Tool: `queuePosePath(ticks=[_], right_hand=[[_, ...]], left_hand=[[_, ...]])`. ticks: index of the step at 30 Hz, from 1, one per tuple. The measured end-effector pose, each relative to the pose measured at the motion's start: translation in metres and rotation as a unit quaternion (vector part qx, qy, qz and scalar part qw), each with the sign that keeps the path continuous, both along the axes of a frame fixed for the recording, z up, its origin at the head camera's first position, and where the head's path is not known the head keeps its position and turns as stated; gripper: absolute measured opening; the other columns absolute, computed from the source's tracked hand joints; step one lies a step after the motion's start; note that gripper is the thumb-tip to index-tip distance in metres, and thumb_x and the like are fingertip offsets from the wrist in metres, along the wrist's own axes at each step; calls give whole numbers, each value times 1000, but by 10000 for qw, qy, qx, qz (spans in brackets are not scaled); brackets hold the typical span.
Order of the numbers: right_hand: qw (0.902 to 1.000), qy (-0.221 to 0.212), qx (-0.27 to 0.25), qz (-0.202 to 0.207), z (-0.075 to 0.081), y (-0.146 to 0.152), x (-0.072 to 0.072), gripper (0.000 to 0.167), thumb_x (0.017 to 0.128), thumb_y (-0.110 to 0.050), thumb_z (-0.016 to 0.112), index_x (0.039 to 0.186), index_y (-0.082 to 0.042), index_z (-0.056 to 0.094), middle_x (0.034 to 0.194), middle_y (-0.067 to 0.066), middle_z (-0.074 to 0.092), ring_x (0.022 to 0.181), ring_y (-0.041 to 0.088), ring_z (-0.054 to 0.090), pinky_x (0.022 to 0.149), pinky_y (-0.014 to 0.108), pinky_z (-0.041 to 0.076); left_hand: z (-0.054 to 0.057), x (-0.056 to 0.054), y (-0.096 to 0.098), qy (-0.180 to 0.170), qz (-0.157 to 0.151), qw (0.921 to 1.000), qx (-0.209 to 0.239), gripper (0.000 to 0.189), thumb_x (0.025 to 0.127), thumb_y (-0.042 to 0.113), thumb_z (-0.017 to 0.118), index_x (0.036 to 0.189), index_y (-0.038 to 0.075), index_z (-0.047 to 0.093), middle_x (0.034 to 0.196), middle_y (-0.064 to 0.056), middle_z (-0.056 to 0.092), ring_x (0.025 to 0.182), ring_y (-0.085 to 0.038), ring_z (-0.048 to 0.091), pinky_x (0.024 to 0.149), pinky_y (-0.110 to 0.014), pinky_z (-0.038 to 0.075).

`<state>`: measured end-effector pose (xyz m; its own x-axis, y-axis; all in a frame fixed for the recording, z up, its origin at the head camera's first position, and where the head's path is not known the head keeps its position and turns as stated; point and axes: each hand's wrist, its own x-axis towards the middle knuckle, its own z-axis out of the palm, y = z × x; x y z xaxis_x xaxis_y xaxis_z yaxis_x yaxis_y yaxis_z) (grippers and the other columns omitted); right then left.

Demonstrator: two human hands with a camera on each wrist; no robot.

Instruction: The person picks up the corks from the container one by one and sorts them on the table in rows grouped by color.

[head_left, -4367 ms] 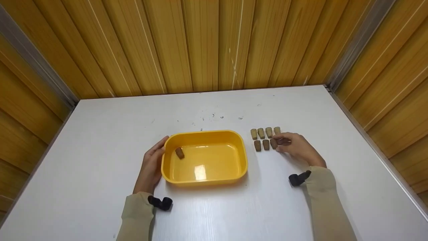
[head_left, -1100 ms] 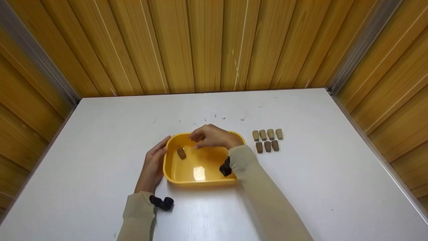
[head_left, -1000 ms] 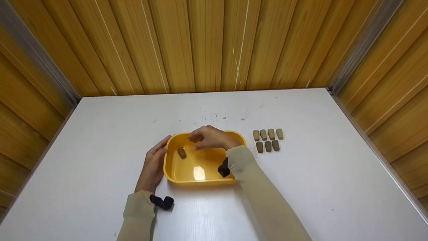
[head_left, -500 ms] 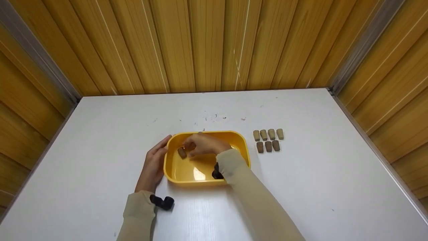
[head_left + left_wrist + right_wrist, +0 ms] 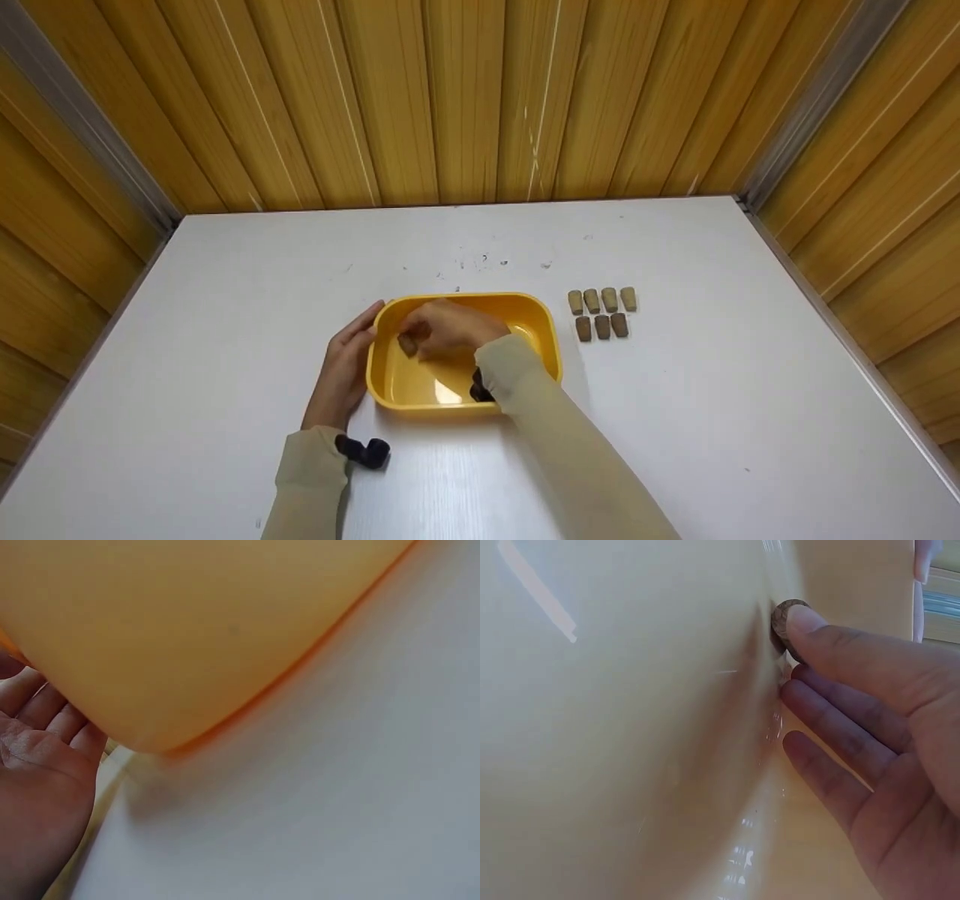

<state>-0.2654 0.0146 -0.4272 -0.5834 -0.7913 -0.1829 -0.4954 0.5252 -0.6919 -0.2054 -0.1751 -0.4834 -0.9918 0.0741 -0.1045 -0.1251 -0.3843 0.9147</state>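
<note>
A yellow plastic tub (image 5: pixel 465 407) stands on the white table. My left hand (image 5: pixel 341 371) rests against its left end, fingers extended along the outer wall; in the left wrist view the open palm shows beside that wall. My right hand (image 5: pixel 448 328) reaches into the tub and pinches a brown tapered cork stopper (image 5: pixel 407 345) near the left inner wall. In the right wrist view my thumb presses on the cork's round end, the index finger is mostly hidden behind it, and the other fingers stay apart.
Right of the tub, tapered cork stoppers lie in two rows: several pale corks (image 5: pixel 609 300) at the back and three darker corks (image 5: pixel 602 327) in front. Yellow wood-look panels (image 5: pixel 457 105) close in the table's (image 5: pixel 720 420) back and sides.
My right hand has moved from beside the cork rows into the tub, then down and left onto the brown cork. The left hand stays at the tub's left end.
</note>
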Motion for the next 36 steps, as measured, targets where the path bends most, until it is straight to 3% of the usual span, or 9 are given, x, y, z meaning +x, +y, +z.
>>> queuePosePath(ticks=[7, 18, 28, 31, 36], right_hand=[[9996, 229, 136, -56, 0, -2, 1, 14, 84, -4, 71, 95, -11, 68, 92, -1, 67, 88, 9, 56, 89, 22, 49], [9981, 540, 305, 53, 0, 0, -1, 14, 86, -3, 66, 97, -11, 67, 92, -3, 66, 86, 10, 56, 86, 21, 50], [9986, 346, 390, -89, 7, 9, -3, 29, 86, -5, 69, 114, -11, 68, 110, -1, 69, 100, 12, 62, 96, 26, 52], [9986, 377, 356, -74, 11, 13, -5, 32, 85, -3, 69, 116, -10, 68, 113, 1, 69, 105, 14, 62, 105, 29, 45], [9989, 372, 285, -46, 21, 21, -6, 33, 86, -1, 66, 118, -8, 67, 117, 3, 68, 111, 18, 61, 101, 29, 49]], left_hand=[[1, 2, -3, 53, -135, 9999, 5, 48, 100, 10, 42, 148, 10, 38, 156, 1, 34, 143, -11, 31, 107, -19, 40], [-1, 3, -3, 201, -203, 9996, 72, 49, 100, 10, 44, 148, 8, 37, 154, -1, 37, 143, -13, 33, 108, -20, 40], [1, 2, -2, 108, -66, 9998, 126, 49, 98, 8, 46, 147, 7, 39, 151, -3, 41, 141, -15, 37, 106, -21, 42], [1, 1, -2, 64, -31, 9998, 159, 49, 98, 8, 47, 147, 6, 38, 152, -3, 41, 140, -15, 38, 106, -21, 42], [0, 2, -3, 56, -9, 9999, 106, 49, 98, 8, 47, 146, 7, 39, 152, -2, 41, 140, -14, 38, 107, -21, 42]])
